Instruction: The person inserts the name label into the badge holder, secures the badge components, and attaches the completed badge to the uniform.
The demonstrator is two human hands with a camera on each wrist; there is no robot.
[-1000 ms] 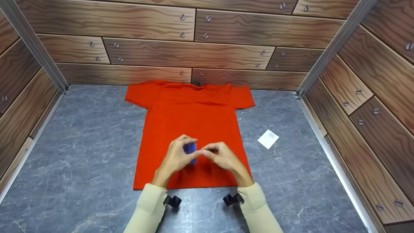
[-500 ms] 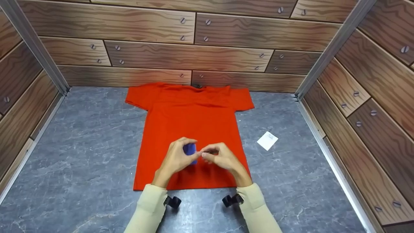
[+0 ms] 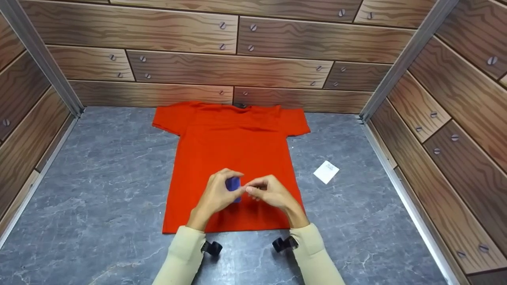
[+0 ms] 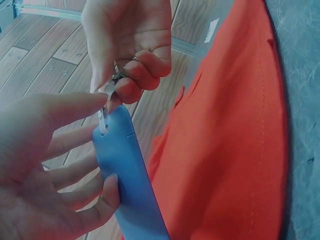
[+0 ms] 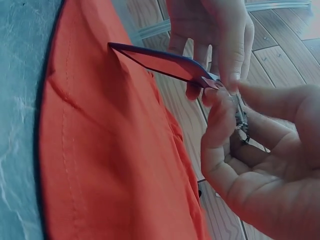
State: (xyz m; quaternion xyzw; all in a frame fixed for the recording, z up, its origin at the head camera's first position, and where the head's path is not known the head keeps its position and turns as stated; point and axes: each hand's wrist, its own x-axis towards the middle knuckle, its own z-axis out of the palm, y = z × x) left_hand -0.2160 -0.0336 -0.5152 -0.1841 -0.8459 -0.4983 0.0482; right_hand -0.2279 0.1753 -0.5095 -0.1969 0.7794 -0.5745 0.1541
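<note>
Held up above a red T-shirt (image 3: 233,152) is a flat blue badge holder (image 4: 127,165), with a slot at its top end. My left hand (image 3: 217,190) grips it, fingers curled at its edge and thumb up by the slot. A small metal clasp (image 5: 241,120) passes through that slot. My right hand (image 3: 271,192) pinches the clasp between thumb and forefinger, its other fingers curled below. Both hands' fingertips meet at the clasp, which partly hides it. In the right wrist view the holder appears nearly edge-on, with a glossy face reflecting red.
The T-shirt lies spread flat on a grey marbled surface (image 3: 111,178), its collar toward the back wall. To its right lies a small white paper square (image 3: 326,172). Wood-patterned walls (image 3: 198,65) stand at the back and both sides. Each sleeved wrist carries a small black camera.
Both hands stay over the T-shirt with the badge holder. The right fingers have shifted slightly at the clasp. The head view has tilted a little.
</note>
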